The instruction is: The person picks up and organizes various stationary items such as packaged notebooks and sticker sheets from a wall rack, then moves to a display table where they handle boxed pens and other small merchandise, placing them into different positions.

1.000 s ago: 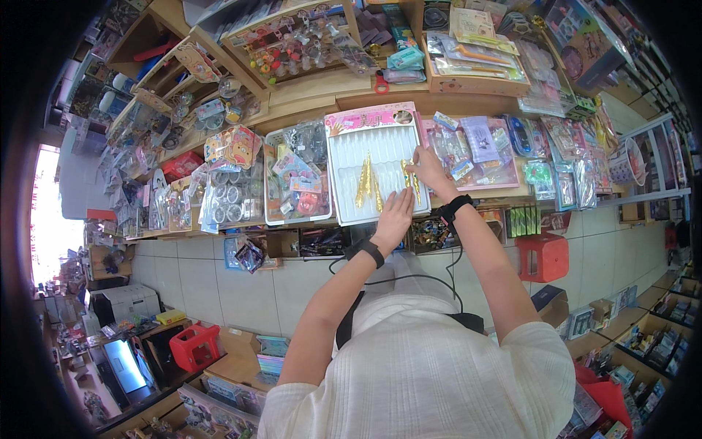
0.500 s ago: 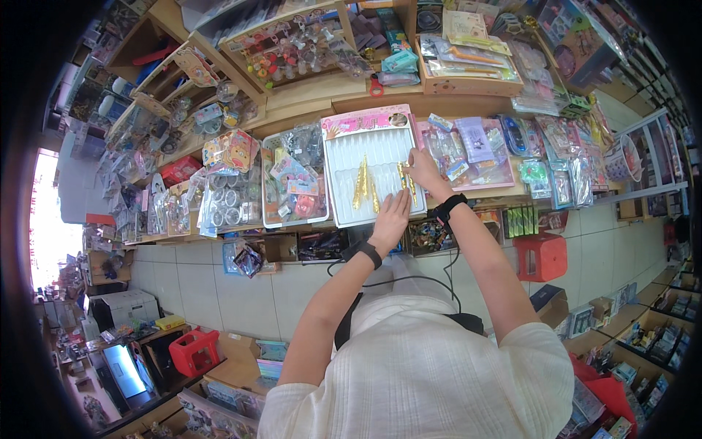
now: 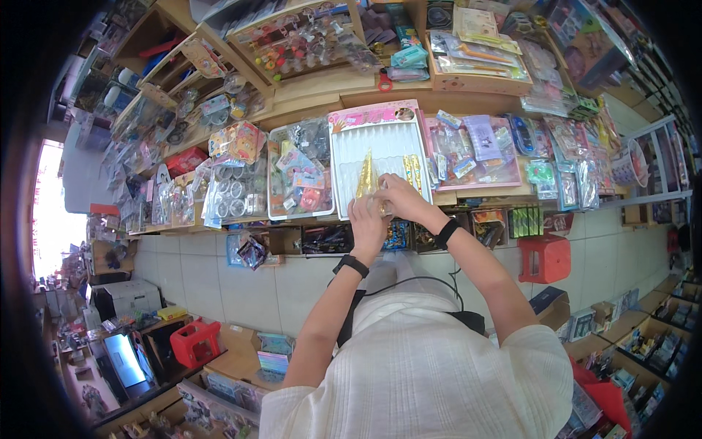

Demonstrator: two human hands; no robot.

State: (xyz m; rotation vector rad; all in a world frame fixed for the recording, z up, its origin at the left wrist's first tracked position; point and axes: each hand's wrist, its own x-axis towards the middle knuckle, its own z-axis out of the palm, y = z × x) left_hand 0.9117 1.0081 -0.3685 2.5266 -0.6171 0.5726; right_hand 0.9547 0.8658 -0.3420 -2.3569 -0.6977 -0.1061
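A white ribbed plastic tray [image 3: 354,145] with a pink printed header lies on the counter in front of me. Slim gold foil cones [image 3: 368,173] stand out at its middle, points away from me. More gold patterned cones [image 3: 412,173] rest in the slots at the tray's right side. Over the near edge, my left hand [image 3: 368,222] is closed with bent fingers at the wide end of a gold cone. My right hand [image 3: 404,199] meets it there, fingertips pinched on the same gold piece. The fingers partly hide what they grip.
Left of the tray is a white bin [image 3: 298,212] of small packaged goods. A pink tray [image 3: 479,181] with packets lies to the right. Behind stands a wooden box [image 3: 479,83] of flat packages. A red stool [image 3: 545,257] is on the tiled floor below the counter.
My right hand has left the cones at the tray's right side and moved left and nearer. My left hand has shifted left from the tray, and both now meet at the near edge.
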